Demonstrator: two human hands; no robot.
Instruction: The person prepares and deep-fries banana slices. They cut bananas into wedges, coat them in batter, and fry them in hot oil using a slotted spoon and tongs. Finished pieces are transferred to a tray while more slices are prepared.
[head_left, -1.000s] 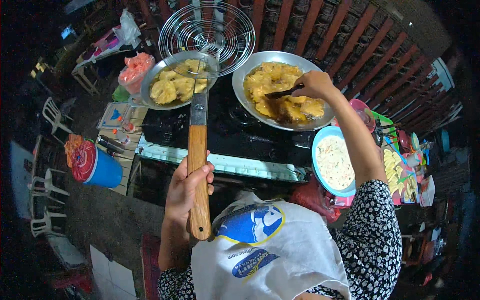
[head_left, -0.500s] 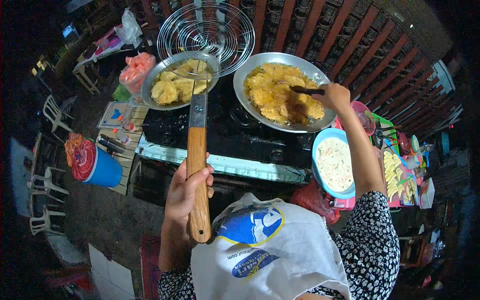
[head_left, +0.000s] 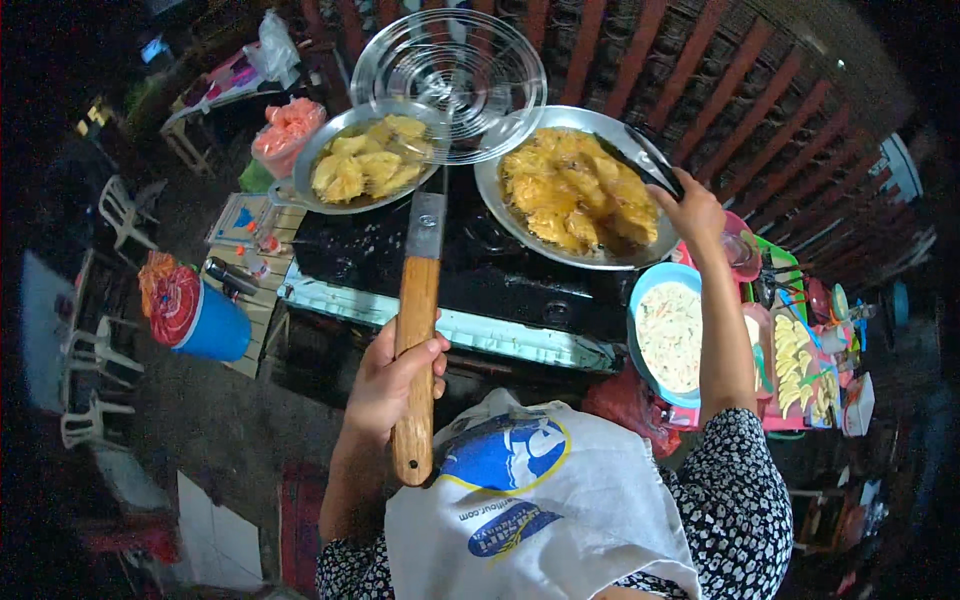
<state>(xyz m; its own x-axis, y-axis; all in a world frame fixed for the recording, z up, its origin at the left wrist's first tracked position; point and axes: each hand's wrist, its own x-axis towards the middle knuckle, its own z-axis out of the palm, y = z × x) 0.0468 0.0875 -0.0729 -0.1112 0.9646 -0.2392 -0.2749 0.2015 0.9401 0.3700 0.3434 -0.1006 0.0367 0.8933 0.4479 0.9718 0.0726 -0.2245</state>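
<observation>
- The skimmer [head_left: 372,160], loaded with fried pieces, sits at 11 o'clock; the left hand [head_left: 395,380] clenches its wooden handle [head_left: 415,350].
- The right hand [head_left: 693,208] grips dark tongs [head_left: 640,160], tips hard to make out, over the pan [head_left: 575,190] at 1 o'clock.
- A blue bowl [head_left: 672,335] of batter stands at 3 o'clock.

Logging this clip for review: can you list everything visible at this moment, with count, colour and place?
wok of fritters: one, silver with golden pieces, right burner
smaller pan: one, silver, yellow-green pieces, left burner
wire skimmer: one, silver mesh on a long wooden handle, raised between the pans
stove: one, black, centre
batter bowl: one, blue rim, pale mix, right of stove
tongs: one, dark, over the wok's right rim
bucket: one, blue with red cover, left
pink bag: one, far left of the pans
plastic chairs: several, white, left edge
apron: one, white with blue print, bottom
left hand: grips the wooden handle
right hand: holds the tongs
</observation>
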